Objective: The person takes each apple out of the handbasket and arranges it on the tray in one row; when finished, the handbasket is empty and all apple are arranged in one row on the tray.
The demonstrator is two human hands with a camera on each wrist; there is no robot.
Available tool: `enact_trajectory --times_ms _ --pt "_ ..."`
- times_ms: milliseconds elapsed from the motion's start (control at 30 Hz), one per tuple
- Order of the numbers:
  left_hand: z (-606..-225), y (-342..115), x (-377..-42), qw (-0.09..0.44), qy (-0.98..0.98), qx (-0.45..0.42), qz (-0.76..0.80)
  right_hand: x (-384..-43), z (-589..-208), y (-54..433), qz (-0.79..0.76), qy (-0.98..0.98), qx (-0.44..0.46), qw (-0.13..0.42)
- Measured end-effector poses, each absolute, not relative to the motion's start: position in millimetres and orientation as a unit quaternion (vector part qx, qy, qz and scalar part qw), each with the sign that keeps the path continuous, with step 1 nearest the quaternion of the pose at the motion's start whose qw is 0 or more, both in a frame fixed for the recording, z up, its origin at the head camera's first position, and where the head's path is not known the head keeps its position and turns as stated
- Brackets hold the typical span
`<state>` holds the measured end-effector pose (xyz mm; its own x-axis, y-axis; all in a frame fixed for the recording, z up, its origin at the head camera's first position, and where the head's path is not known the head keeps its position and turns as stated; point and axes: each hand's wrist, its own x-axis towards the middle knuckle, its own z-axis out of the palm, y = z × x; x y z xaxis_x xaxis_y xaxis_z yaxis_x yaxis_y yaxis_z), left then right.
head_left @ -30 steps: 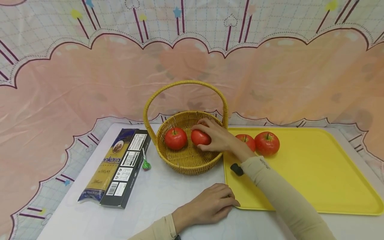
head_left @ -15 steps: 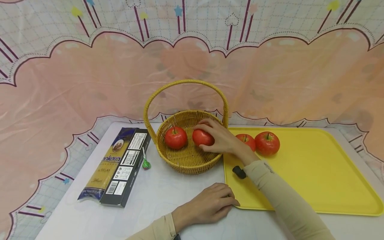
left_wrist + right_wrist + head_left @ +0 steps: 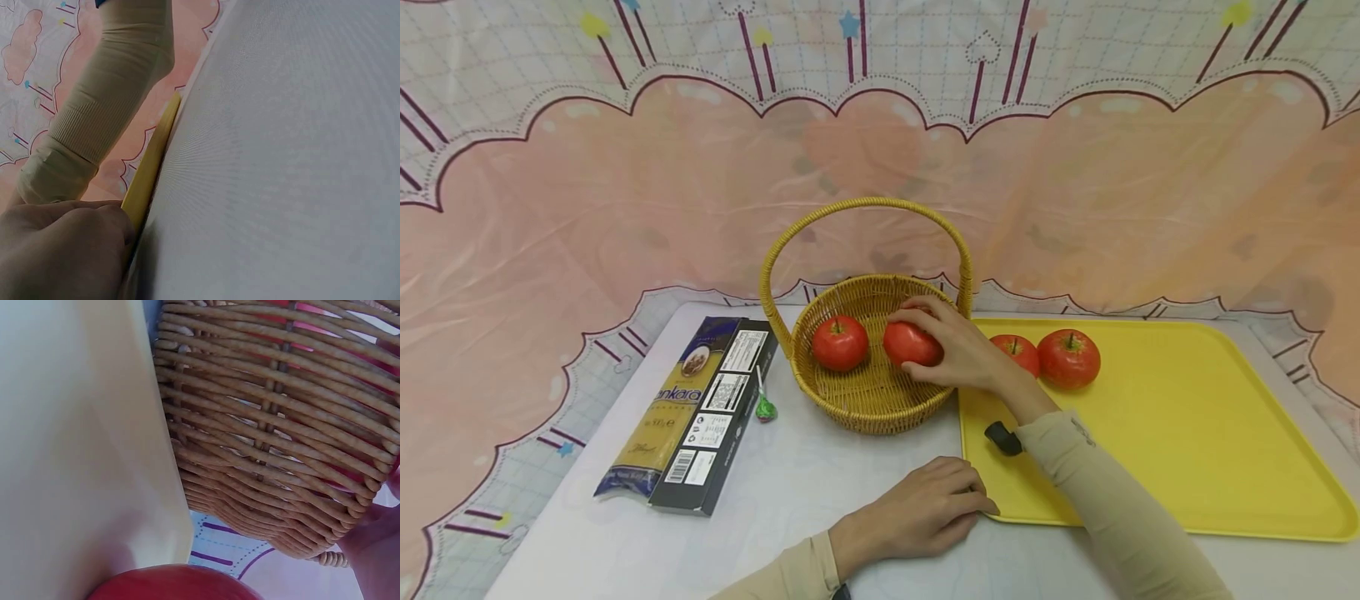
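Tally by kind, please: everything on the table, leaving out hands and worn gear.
Red apples: 4
Wicker basket: 1
Yellow tray: 1
Gold-and-blue packet: 1
Black box: 1
Green-wrapped lollipop: 1
Total: 9

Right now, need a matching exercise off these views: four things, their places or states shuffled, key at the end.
Things
1. Right hand
2. Black cardboard box with white labels
3. Green-wrapped lollipop with a white stick
4. Left hand

Places or states
A. At the near-left corner of the yellow rectangular tray
B. Between the box and the yellow wicker basket
C. Holding a round red apple inside the basket
D. Alongside the gold-and-blue packet

Pairs: 1-C, 2-D, 3-B, 4-A
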<state>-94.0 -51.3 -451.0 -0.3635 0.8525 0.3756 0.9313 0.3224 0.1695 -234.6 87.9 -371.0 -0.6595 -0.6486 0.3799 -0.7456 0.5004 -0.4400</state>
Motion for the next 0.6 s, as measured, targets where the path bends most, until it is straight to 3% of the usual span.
enact_trajectory --times_ms 600 --pt "-449 -50 -94 0.106 -0.81 -0.551 -0.17 -220 -367 99 0.334 -0.849 0.394 0.112"
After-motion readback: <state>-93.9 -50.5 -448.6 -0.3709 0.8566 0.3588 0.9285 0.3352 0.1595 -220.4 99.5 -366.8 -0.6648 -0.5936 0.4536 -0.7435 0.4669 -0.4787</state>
